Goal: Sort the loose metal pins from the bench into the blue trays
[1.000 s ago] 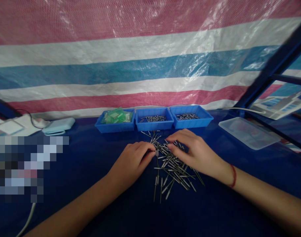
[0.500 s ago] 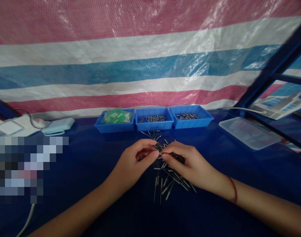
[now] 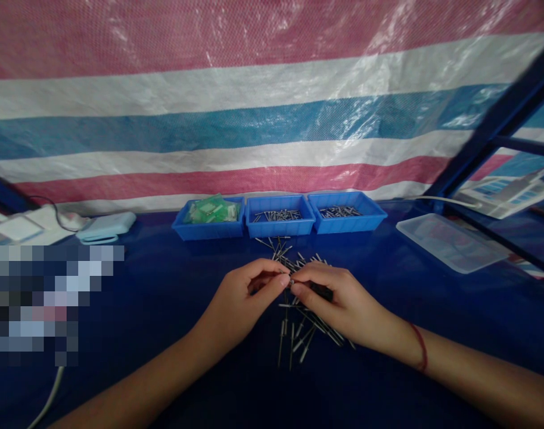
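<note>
Over a loose pile of blind rivets (image 3: 316,325), my left hand (image 3: 249,292) and my right hand (image 3: 336,292) meet fingertip to fingertip. Both are closed in a pinch, thumb against index finger. Between the fingertips a small bit of shiny metal (image 3: 292,283) shows, which looks like part of a rivet; most of it is covered by the fingers. My right hand hides the middle of the pile.
Behind the pile stand three blue bins: the left bin (image 3: 208,232) with green packets, the middle bin (image 3: 280,227) and right bin (image 3: 350,223) with rivets. A clear plastic lid (image 3: 453,241) lies right. A pale blue case (image 3: 106,227) and a cable (image 3: 50,396) are left.
My left index finger has come down toward the thumb, closing the gap that was there. Both hands have sunk slightly and remain together over the pile.
</note>
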The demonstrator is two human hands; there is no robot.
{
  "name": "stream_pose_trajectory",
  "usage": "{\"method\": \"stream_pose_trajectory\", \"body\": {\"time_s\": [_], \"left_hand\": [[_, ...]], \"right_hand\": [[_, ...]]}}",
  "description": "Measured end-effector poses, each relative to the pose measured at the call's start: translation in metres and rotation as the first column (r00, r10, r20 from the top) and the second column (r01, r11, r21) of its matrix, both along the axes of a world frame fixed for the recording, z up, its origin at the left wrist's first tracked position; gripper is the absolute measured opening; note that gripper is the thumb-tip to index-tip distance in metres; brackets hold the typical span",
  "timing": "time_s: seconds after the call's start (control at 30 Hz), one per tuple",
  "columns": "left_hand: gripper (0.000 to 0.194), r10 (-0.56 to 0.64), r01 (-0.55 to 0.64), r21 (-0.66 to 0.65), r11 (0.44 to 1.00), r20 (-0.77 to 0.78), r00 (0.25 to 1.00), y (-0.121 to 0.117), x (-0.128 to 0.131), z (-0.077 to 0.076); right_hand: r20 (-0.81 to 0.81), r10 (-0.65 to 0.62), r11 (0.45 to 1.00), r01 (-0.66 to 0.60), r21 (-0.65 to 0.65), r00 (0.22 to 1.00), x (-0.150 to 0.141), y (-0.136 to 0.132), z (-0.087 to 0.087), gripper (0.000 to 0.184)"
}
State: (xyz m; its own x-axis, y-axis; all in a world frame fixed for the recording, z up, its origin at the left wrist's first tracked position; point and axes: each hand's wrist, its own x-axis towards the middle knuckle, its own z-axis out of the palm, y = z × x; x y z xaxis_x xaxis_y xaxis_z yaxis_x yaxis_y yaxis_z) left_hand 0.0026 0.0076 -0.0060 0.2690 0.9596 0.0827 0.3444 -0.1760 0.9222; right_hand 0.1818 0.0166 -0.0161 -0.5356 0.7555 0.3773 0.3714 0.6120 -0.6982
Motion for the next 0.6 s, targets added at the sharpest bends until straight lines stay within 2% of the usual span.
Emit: {"method": "stream_pose_trajectory", "body": {"time_s": [0.3,0.5,0.6], "left_hand": [[0.013,0.038,-0.034,0.072,0.997,-0.056,0.998,0.0,-0.0019,-0.0031],[0.013,0.05,-0.044,0.084,0.996,-0.079,0.996,0.0016,-0.0024,-0.0046],[0.014,0.043,-0.037,0.076,0.996,-0.078,0.996,0.0021,-0.0031,-0.0067]], "right_hand": [[-0.074,-0.098,0.995,0.1,0.016,0.992,0.0009,0.0019,-0.0057,0.01],[-0.148,-0.222,0.974,0.214,-0.069,0.964,0.0021,0.0021,-0.0078,0.01],[-0.161,-0.236,0.972,0.235,-0.027,0.958,0.003,0.0011,-0.0065,0.009]]}}
